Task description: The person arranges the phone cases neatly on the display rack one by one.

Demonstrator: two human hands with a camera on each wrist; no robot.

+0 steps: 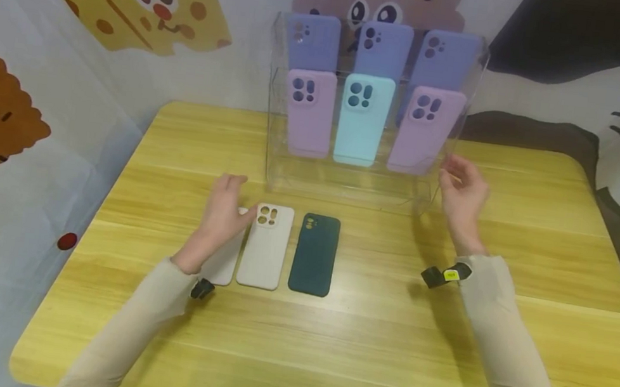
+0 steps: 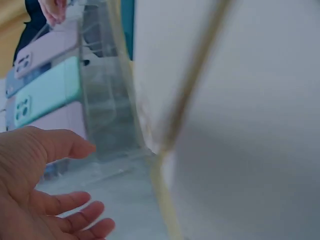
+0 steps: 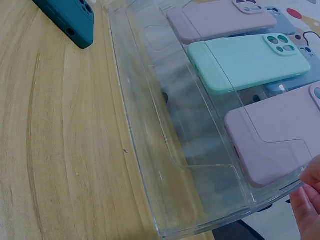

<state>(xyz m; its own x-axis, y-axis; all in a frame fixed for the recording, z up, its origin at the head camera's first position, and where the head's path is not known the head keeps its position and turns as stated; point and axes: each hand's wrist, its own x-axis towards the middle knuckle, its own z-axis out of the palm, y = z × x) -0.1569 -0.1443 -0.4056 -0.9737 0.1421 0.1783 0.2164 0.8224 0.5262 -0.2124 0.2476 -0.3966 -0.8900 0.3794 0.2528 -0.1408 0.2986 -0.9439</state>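
Observation:
A clear acrylic display stand [image 1: 345,188] stands at the back of the table. In its front row, a mint phone case [image 1: 361,132] leans between two lilac phone cases [image 1: 308,126] [image 1: 428,137]. My right hand [image 1: 464,189] pinches the stand's right side edge between thumb and fingers, seen also in the right wrist view [image 3: 311,200]. With thumb and fingers spread, my left hand [image 1: 222,212] hovers over a white phone case [image 1: 226,264] and partly hides it; nothing is in its grasp. Beside that case lie another white phone case [image 1: 264,255] and a dark green phone case [image 1: 314,258].
Three blue-violet phone cases [image 1: 323,45] form the stand's back row. The wooden table [image 1: 361,352] has rounded corners. Behind it hangs a cloth [image 1: 248,84] printed with cartoon food and animal figures.

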